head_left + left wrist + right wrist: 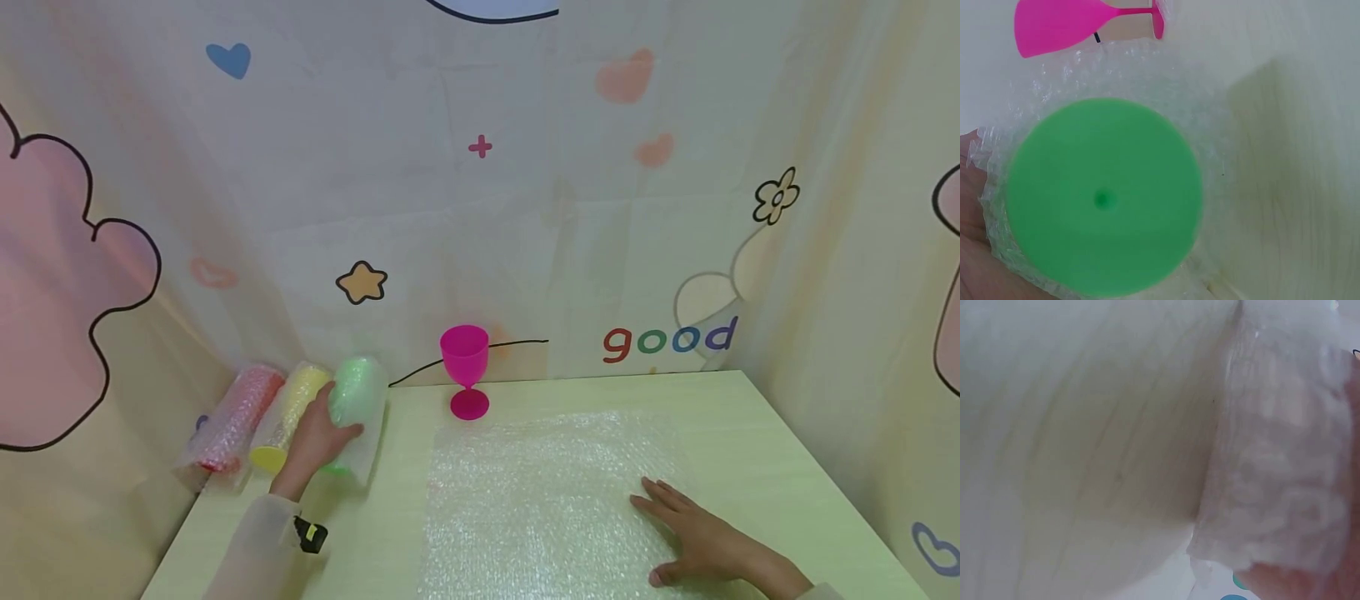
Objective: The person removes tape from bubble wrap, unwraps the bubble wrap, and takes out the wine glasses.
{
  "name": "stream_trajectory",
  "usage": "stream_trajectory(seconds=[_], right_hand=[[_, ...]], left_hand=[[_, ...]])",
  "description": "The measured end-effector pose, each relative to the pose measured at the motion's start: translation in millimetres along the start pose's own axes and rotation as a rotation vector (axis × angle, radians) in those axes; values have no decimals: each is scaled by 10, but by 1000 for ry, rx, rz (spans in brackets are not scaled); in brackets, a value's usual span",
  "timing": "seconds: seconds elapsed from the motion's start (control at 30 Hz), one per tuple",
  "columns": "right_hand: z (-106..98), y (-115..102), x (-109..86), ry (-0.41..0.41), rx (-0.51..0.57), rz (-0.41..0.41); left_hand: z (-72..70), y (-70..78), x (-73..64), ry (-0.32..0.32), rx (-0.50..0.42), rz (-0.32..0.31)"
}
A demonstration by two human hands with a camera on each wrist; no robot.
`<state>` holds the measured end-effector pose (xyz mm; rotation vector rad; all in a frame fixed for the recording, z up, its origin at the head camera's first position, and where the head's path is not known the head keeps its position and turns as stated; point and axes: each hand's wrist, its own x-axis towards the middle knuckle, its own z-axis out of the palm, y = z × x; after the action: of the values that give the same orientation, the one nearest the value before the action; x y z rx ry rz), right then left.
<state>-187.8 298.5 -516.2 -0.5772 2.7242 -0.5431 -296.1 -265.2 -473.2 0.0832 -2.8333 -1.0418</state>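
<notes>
In the head view my left hand (318,433) holds a green goblet rolled in bubble wrap (358,400), its thumb across the roll and its fingers along the left side. The goblet's round green foot (1104,197) faces the left wrist camera, with the palm against the wrap on the left. My right hand (705,537) rests, fingers spread, on the right part of a flat bubble wrap sheet (525,500). Through the sheet's edge (1279,456) that hand shows faintly. Behind the sheet a pink goblet (465,354) stands upright and unwrapped.
Left of the green roll lie a yellow wrapped goblet (300,400) and a red one (243,408), side by side at the table's left edge. A printed cloth (480,217) hangs close behind the pale table (780,475).
</notes>
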Motion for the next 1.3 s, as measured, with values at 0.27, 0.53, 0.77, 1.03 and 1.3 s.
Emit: stream_trajectory(seconds=[0.27, 0.53, 0.77, 1.03, 1.3], right_hand=[[6, -4, -6, 10, -5, -25], [13, -5, -16, 27, -3, -53], [9, -15, -12, 22, -2, -40], [5, -31, -11, 24, -4, -26], [5, -44, -27, 19, 0, -24]], left_hand=[[-33, 143, -195, 4, -20, 11], [-61, 427, -433, 29, -50, 73], [53, 635, -645, 73, -131, 87], [281, 775, -813, 84, -202, 93], [492, 915, -908, 38, -272, 57]])
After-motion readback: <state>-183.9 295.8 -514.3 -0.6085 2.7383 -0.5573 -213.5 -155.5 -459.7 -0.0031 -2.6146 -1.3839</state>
